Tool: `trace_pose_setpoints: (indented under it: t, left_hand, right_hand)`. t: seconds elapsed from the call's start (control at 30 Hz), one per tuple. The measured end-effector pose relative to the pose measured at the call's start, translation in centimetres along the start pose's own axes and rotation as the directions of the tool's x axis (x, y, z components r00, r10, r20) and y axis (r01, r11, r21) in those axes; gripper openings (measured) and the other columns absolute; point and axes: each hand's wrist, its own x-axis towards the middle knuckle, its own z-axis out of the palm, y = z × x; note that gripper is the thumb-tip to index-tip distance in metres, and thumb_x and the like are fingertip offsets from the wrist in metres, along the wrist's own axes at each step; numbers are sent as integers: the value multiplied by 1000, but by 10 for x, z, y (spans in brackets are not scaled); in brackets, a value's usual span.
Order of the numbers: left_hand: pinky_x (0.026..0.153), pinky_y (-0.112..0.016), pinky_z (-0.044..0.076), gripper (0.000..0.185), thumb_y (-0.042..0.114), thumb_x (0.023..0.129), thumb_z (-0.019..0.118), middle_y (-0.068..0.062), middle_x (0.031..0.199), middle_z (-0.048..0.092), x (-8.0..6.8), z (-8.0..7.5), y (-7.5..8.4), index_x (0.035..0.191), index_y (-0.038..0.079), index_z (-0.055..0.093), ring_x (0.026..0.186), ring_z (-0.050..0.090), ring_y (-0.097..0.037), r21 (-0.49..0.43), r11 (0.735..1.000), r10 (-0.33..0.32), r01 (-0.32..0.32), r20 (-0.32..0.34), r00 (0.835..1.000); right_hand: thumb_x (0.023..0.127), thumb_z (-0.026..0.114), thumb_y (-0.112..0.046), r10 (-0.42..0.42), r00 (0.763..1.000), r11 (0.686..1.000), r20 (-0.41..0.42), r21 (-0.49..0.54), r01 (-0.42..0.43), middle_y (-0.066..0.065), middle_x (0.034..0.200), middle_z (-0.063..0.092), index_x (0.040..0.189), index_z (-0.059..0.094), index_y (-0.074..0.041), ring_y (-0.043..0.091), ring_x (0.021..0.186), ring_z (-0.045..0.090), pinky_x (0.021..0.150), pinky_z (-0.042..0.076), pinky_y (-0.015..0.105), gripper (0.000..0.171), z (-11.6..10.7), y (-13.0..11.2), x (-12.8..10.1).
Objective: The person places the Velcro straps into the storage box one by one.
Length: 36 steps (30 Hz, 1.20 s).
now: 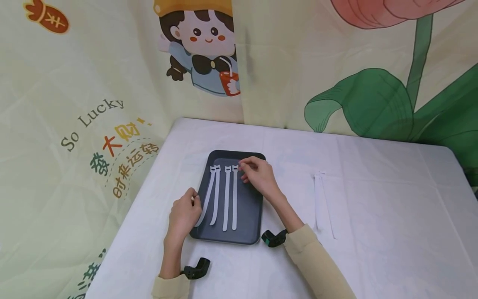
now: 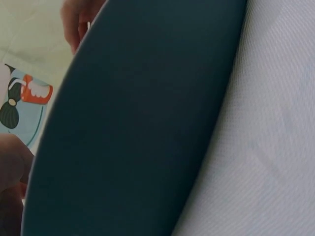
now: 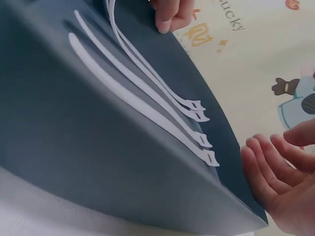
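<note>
In a dark grey tray point(image 1: 248, 216) lie several white strap-like cable ties point(image 1: 234, 199) with slotted heads at the far end. The two on the left lean together, their tails bending leftward. My right hand point(image 1: 258, 174) hovers by the head of the rightmost tie. Its fingers point(image 3: 266, 162) are loosely bent with the thumb apart, and nothing shows between them. My left hand point(image 1: 184, 214) is at the tray's left rim with bent fingers, beside the leftmost tie's tail. Whether it pinches anything is hidden. The tray's outer wall point(image 2: 133, 118) fills most of the left wrist view.
On the white tablecloth point(image 1: 388, 199), right of the tray, lie more thin white strips point(image 1: 316, 203), hard to make out against the cloth. A printed curtain point(image 1: 276, 83) hangs behind the table and along its left side.
</note>
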Motion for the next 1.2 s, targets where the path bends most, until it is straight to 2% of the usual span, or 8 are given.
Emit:
trace_pose_setpoints:
  t: [0.23, 0.37, 0.57, 0.63, 0.8, 0.9, 1.2]
  left_hand:
    - [48, -32, 35, 15, 14, 103, 48, -7, 67, 59, -1, 0, 1, 100, 4, 58, 56, 50, -21, -5, 1000, 3, -3, 1, 1000]
    - [48, -32, 35, 15, 14, 103, 48, -7, 68, 59, -1, 0, 1, 100, 3, 58, 56, 50, -21, -3, 1000, 5, -5, 0, 1000]
    - [48, -32, 35, 15, 14, 103, 48, -9, 69, 60, 0, 1, 1, 99, 4, 58, 56, 51, -22, 1, 1000, 3, -3, -9, 1000]
    - [48, -32, 35, 15, 14, 103, 48, -9, 70, 60, 0, 2, 1, 98, 4, 58, 57, 51, -22, 0, 1000, 3, -3, -9, 1000]
    - [48, -32, 35, 15, 14, 103, 47, -8, 69, 60, 1, 1, 1, 99, 4, 58, 56, 51, -21, 3, 1000, 12, -12, -8, 1000]
    - [47, -33, 35, 15, 14, 103, 47, -8, 69, 60, 1, 0, 1, 99, 4, 58, 56, 51, -22, 8, 1000, 13, -13, -8, 1000]
    - [48, -33, 35, 15, 15, 103, 47, -8, 70, 60, 1, -1, 0, 99, 4, 57, 57, 51, -22, 7, 1000, 0, 0, 11, 1000]
  right_hand:
    - [103, 62, -15, -8, 998, 998, -69, 56, 12, 26, 104, 74, 114, 72, -1, 30, 79, 73, 71, 61, 36, 20, -20, -1, -13]
    - [103, 61, -14, -1, 994, 996, -112, 88, 11, 28, 104, 73, 111, 72, -4, 33, 81, 72, 72, 61, 36, 17, -33, 3, -19]
    - [102, 62, -11, 20, 984, 994, -174, 114, 0, 28, 103, 73, 115, 70, 5, 45, 89, 70, 76, 61, 41, 23, -54, 11, -24]
    - [102, 62, -11, 28, 978, 994, -207, 109, -5, 26, 103, 73, 116, 69, 7, 46, 92, 71, 78, 61, 39, 24, -62, 13, -26]
    - [102, 63, -12, 75, 955, 992, -287, 118, -43, 23, 110, 73, 119, 69, 7, 33, 97, 74, 83, 60, 30, 26, -83, 20, -31]
    - [103, 61, -12, 109, 944, 988, -310, 141, -67, 23, 115, 72, 121, 68, 6, 27, 99, 73, 87, 59, 29, 27, -94, 23, -34]
    - [105, 58, -16, 156, 917, 985, -368, 126, -117, 23, 121, 69, 124, 67, 6, 22, 102, 72, 94, 56, 29, 30, -124, 30, -45]
